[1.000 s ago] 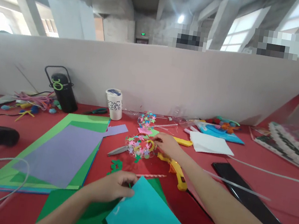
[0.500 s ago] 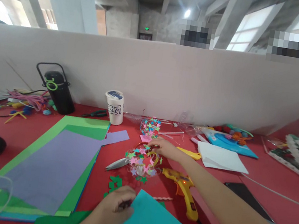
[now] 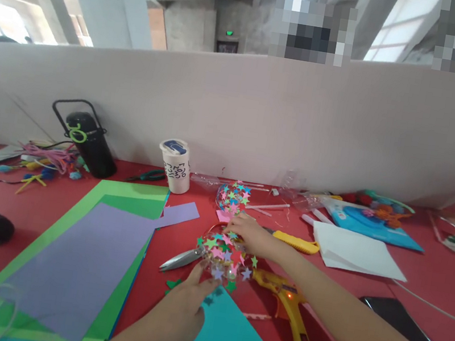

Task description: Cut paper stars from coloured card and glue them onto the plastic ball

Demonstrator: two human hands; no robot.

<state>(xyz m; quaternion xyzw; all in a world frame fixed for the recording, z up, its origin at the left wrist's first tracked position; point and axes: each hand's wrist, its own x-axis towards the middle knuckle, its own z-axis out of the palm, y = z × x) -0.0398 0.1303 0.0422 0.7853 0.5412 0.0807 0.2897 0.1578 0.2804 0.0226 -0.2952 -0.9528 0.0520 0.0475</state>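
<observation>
My right hand point(image 3: 249, 234) reaches over the red table with its fingers closed at the far edge of a clear ball covered in coloured stars point(image 3: 225, 254). My left hand point(image 3: 183, 313) is near the ball's lower left side, index finger and thumb apart, the other fingers curled. Beneath and beside that hand lies a turquoise paper sheet point(image 3: 235, 339), with small star shadows on its top corner. Metal scissors point(image 3: 181, 259) point out left from under the ball, their handles mostly hidden. A few green paper scraps point(image 3: 172, 284) lie by the left hand.
A yellow glue gun point(image 3: 295, 316) with a lit orange light lies beside my right forearm. Behind are a yellow cutter point(image 3: 296, 242), a second star ball point(image 3: 232, 197) and a white cup point(image 3: 176, 168). Purple paper point(image 3: 82, 268) tops green sheets; a black bottle point(image 3: 91, 143) stands behind.
My left hand has let go of the turquoise sheet and stretched its index finger toward the ball. The ball has shifted slightly nearer and right of the scissors' blades. The view has moved.
</observation>
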